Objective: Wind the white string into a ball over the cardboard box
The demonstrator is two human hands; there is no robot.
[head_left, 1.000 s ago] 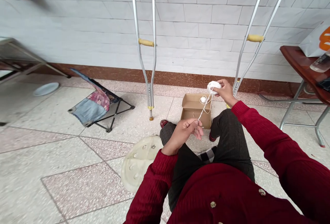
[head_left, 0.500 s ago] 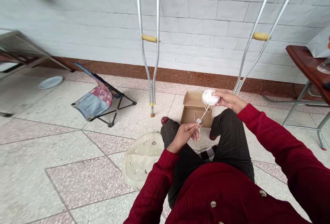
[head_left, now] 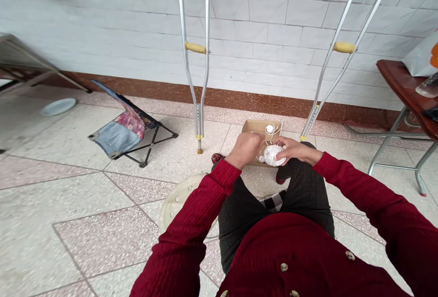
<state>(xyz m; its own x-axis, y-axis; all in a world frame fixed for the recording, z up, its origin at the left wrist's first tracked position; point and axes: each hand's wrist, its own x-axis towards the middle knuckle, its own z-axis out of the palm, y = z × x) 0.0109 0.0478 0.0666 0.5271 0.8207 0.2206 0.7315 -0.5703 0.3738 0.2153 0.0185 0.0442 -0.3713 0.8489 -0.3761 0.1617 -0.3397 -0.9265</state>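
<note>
Right of centre, the right hand has its grip pinching a round white yarn ball; beside it, the left hand's grip is hidden, so I cannot tell. Beyond sits an open brown cardboard box; farther, upper centre, a silver metal crutch.

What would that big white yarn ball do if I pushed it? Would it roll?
The big white yarn ball might roll, perhaps with a wobble, since it looks roundish but uneven. It would probably squash a little if squeezed, because it seems wound from many thin strands.
</note>
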